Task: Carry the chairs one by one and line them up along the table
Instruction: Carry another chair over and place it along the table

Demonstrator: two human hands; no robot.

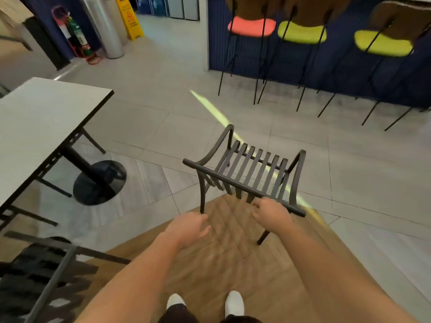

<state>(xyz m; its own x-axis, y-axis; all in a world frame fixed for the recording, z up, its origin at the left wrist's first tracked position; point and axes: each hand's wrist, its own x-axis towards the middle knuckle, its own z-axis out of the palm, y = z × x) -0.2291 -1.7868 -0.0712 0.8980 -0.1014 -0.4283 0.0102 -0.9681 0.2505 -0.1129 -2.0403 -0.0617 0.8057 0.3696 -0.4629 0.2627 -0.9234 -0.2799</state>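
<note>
A dark metal chair with a slatted seat and back stands in front of me, where the wooden floor meets the tiles. My right hand is closed over the right part of its top back rail. My left hand has its fingers curled around the left back post, lower down. The white-topped table with a black edge and a round black foot stands to the left, about a metre from the chair. A second dark slatted chair sits blurred at the lower left, beside the table's near end.
Three tall stools with pink and yellow-green seats line a dark blue counter wall at the back right. A yellow floor sign, a silver column and a fire extinguisher stand at the back left. Tiled floor lies between table and stools.
</note>
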